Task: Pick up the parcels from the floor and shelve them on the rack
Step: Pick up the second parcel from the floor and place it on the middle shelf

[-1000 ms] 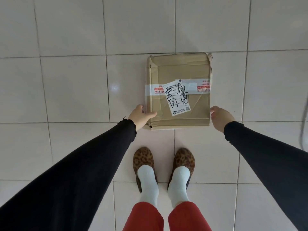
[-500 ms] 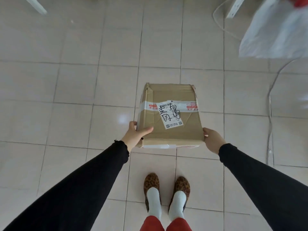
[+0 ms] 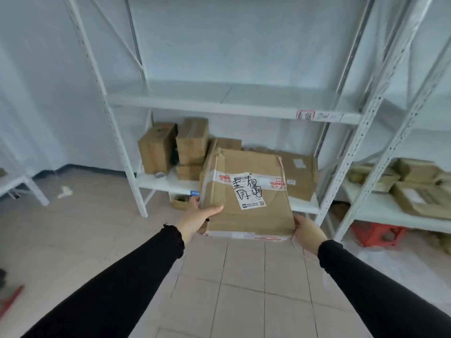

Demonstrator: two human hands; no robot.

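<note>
A flat brown cardboard parcel (image 3: 244, 218) with clear tape and a white label with black handwriting is held in the air in front of the white metal rack (image 3: 219, 106). My left hand (image 3: 199, 217) grips its near left corner, thumb on top. My right hand (image 3: 307, 231) holds the near right corner from the side and below. The rack's middle shelf is bare. Its lower shelf (image 3: 161, 182) carries several brown boxes (image 3: 170, 145), partly hidden behind the held parcel.
A second rack at the right holds flat parcels (image 3: 415, 189), with a red plastic stool (image 3: 377, 234) under it. A small box (image 3: 181, 201) sits on the floor beneath the lower shelf. Another rack's leg (image 3: 36, 191) stands at the left. Beige tiled floor lies before me.
The parcel has been lifted from the floor to about waist height, still in both hands. The view has swung up from my feet to the rack.
</note>
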